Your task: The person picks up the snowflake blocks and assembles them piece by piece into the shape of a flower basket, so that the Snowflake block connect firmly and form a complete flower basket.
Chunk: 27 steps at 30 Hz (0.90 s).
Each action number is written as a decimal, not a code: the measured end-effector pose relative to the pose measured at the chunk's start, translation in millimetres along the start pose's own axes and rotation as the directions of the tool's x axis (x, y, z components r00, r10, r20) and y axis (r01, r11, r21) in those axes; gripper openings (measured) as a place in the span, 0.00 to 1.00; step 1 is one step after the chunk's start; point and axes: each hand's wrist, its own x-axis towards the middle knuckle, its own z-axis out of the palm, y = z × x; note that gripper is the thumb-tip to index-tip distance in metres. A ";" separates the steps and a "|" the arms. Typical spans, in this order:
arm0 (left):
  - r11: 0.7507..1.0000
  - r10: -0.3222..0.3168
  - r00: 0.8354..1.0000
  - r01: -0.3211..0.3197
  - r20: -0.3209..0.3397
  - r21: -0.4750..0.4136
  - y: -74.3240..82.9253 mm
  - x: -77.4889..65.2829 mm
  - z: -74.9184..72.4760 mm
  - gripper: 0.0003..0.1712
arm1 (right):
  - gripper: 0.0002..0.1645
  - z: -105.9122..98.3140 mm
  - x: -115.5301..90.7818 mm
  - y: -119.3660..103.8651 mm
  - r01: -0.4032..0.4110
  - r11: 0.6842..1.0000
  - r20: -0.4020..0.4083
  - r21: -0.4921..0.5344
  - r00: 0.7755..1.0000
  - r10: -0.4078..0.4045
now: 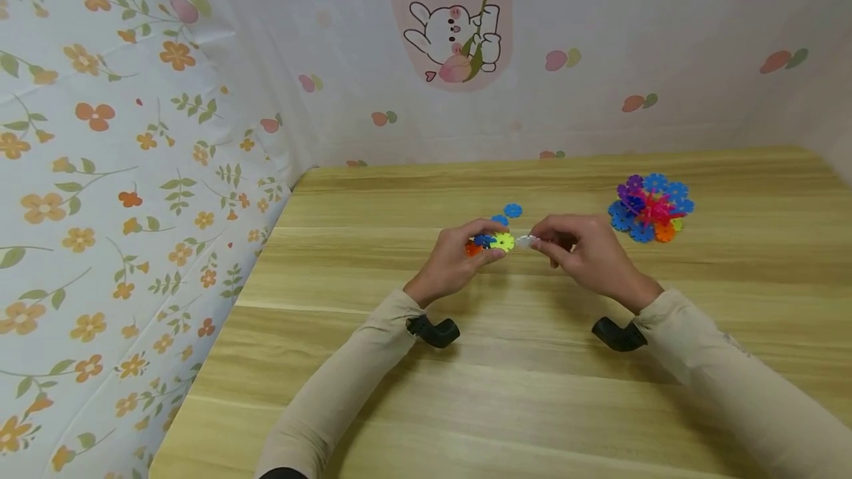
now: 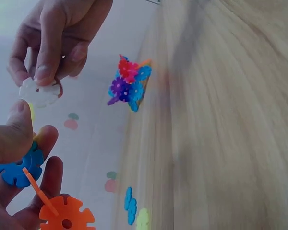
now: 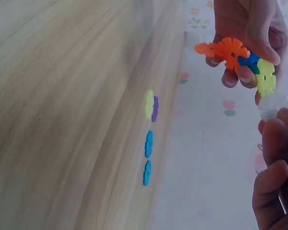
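My left hand (image 1: pixel 455 261) holds a short chain of notched plastic snowflake discs above the table. The chain has orange discs (image 3: pixel 232 53) at one end, a blue disc (image 2: pixel 22 167) in the middle and a yellow disc (image 1: pixel 503 242) at the other end. A whitish, translucent snowflake disc (image 2: pixel 40 92) is pinched between the thumb and fingers of my right hand (image 1: pixel 592 257). Its edge is right by the yellow disc's edge; I cannot tell whether their notches are engaged. Fingers hide part of the blue disc in the head view.
Loose blue discs (image 1: pixel 513 210) lie on the wooden table (image 1: pixel 426 405) behind my left hand. In the right wrist view, a loose yellow disc (image 3: pixel 149 104) and a purple disc (image 3: pixel 155 109) lie near them. A multicoloured cluster of joined discs (image 1: pixel 642 231) stands at the back right.
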 end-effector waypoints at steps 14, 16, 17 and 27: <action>1.000 0.000 1.000 -0.001 0.010 0.026 1.8 -0.4 2.2 0.20 | 0.06 3.5 -0.3 -0.7 0.017 1.000 -0.013 -0.012 1.000 -0.017; 0.999 -0.006 1.000 0.006 0.010 0.036 2.3 -0.6 3.0 0.20 | 0.04 5.0 0.3 -1.6 0.014 1.000 -0.009 -0.005 1.000 -0.014; 0.999 -0.010 1.000 0.009 0.009 0.037 2.3 -0.7 3.5 0.20 | 0.04 5.8 0.3 -2.1 0.009 1.000 -0.006 0.003 1.000 -0.009; 1.000 -0.020 1.000 0.020 0.006 0.005 1.9 -2.8 3.0 0.18 | 0.08 10.7 3.2 -9.7 -0.017 0.996 -0.008 0.091 1.000 0.018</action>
